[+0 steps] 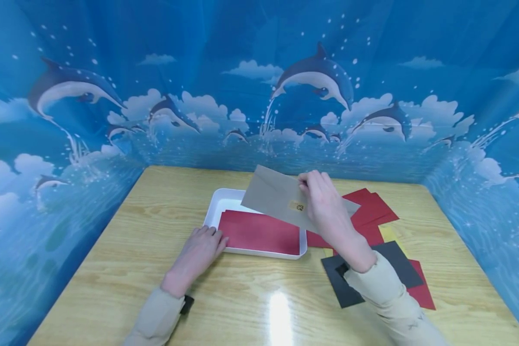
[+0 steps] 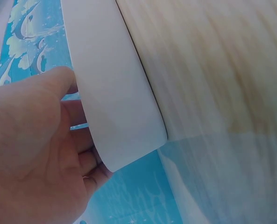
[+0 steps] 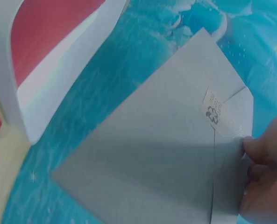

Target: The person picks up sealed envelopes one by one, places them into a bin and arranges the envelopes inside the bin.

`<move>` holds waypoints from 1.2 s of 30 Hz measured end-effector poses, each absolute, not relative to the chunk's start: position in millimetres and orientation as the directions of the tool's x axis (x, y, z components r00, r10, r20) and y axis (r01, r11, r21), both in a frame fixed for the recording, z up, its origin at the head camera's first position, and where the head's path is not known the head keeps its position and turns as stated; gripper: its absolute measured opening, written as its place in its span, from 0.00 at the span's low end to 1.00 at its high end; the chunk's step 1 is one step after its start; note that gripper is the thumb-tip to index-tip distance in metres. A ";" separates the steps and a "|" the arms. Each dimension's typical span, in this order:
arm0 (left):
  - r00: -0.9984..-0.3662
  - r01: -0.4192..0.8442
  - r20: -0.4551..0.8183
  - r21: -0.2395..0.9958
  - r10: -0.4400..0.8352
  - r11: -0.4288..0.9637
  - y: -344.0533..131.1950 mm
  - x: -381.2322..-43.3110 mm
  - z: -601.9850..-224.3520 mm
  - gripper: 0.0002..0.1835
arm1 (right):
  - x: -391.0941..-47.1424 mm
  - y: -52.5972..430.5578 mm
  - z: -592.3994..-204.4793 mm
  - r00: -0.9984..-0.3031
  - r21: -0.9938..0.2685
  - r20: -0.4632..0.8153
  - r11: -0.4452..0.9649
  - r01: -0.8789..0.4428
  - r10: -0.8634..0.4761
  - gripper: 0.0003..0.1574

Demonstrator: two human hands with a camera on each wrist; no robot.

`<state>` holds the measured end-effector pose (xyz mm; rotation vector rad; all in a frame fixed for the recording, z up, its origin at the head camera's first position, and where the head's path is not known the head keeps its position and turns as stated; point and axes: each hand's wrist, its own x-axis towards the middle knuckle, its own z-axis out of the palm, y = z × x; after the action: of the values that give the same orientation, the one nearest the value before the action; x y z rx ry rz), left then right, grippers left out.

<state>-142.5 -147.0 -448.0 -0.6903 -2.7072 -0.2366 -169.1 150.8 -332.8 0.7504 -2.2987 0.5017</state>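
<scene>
My right hand (image 1: 324, 204) pinches a grey envelope (image 1: 270, 192) by its upper edge, holding it tilted above the right part of a white tray (image 1: 259, 253). A small printed sticker (image 3: 213, 111) shows on the envelope's flap in the right wrist view. My left hand (image 1: 202, 247) grips the tray's near left corner, its fingers bent over the rim; in the left wrist view the fingertips are partly hidden by the tray's wall (image 2: 115, 93). Red envelopes (image 1: 259, 233) lie flat inside the tray.
To the tray's right, a loose spread of red envelopes (image 1: 374, 209), a yellow one (image 1: 388, 234) and black ones (image 1: 400, 262) overlaps on the wooden table (image 1: 164, 202). A blue curtain printed with dolphins (image 1: 225, 43) hangs behind the table and along its sides.
</scene>
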 end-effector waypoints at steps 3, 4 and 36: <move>-0.822 0.488 0.377 0.080 0.427 0.869 -146.8 -142.7 -448.7 0.12 | -173.9 139.8 -336.4 -0.609 -0.158 0.682 0.732 -0.662 -0.404 0.12; -0.820 0.488 0.382 0.079 0.426 0.869 -146.7 -142.7 -449.0 0.13 | -175.8 136.9 -338.1 -0.611 -0.165 0.677 0.724 -0.669 -0.410 0.12; -0.825 0.490 0.365 0.079 0.432 0.868 -147.1 -143.7 -450.4 0.05 | -216.1 102.5 -409.1 -0.764 -0.220 0.266 0.735 -0.641 -0.587 0.31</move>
<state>-143.7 -147.1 -450.4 -0.6878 -2.7034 -0.2416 -216.1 102.5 -409.1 0.9855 -2.7569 0.4488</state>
